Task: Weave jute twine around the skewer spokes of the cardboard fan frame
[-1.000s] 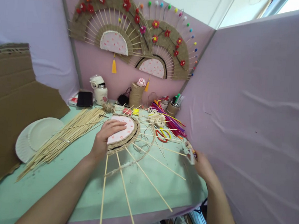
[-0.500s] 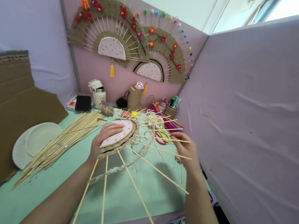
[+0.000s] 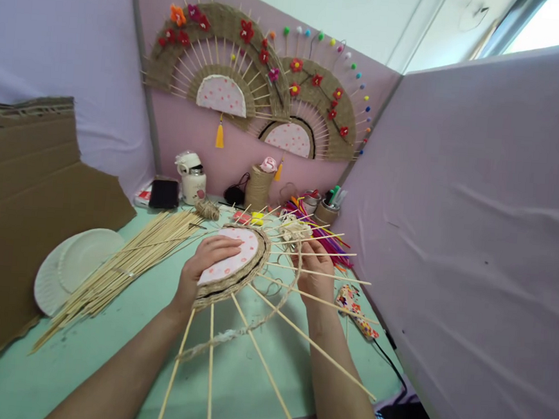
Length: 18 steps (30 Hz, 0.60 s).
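My left hand grips a half-round fan base, its fingers lying over the white fabric with pink dots and the thumb hidden beneath. Wound twine and a black band edge the fabric. Thin wooden sticks radiate from the base toward me and to the right. A strand of braided twine is woven across them in an arc. At the arc's right end, my right hand is closed with its fingertips on the twine, partly behind the sticks.
A bundle of sticks lies at left beside white paper plates and cardboard. A patterned corded tool rests at right. Behind are a twine spool, a bottle and pipe cleaners. Decorated fans hang on the partition.
My right hand has moved left and inward from the stick tips to the twine. My left hand keeps its hold on the fan base. The camera view has shifted slightly.
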### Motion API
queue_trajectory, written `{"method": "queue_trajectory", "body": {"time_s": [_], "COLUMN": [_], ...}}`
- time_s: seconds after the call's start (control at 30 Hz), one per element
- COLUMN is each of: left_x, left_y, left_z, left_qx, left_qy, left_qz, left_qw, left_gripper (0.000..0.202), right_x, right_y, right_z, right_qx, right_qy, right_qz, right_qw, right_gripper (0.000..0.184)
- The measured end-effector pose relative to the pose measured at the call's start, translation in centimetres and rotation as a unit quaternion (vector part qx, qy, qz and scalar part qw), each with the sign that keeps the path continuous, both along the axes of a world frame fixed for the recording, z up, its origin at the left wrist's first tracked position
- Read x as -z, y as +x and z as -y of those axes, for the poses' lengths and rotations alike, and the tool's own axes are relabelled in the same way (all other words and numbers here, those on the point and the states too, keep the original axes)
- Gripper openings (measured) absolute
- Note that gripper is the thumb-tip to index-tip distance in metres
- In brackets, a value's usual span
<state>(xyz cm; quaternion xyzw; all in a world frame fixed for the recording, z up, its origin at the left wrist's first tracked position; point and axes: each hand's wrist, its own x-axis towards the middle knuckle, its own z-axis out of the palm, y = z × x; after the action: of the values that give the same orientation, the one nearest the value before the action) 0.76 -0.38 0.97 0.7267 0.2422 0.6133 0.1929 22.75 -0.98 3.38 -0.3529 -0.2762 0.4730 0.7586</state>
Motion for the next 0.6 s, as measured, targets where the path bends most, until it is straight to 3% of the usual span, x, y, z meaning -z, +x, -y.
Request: {"method": "queue_trajectory", "body": {"time_s": [0.43, 0.6], "left_x": [-0.38, -0.13], "left_y": [0.23, 0.12], "left_z": [0.35, 0.21], "left_qx": [0.008, 0.013], "left_qy": [-0.005, -0.002], "left_qz": [-0.010, -0.012], "left_qw": [1.000, 1.000], "left_gripper": [0.030, 0.033], "right_x": [0.28, 0.51], "right_y": [-0.03, 0.28], "right_z": [-0.04, 0.03], "right_qx": [-0.015, -0.034], "right_qy": [-0.036, -0.012], "right_qz": [-0.010, -0.014], "right_qw": [0.999, 0.999], "right_gripper": [0.021, 0.018]}}
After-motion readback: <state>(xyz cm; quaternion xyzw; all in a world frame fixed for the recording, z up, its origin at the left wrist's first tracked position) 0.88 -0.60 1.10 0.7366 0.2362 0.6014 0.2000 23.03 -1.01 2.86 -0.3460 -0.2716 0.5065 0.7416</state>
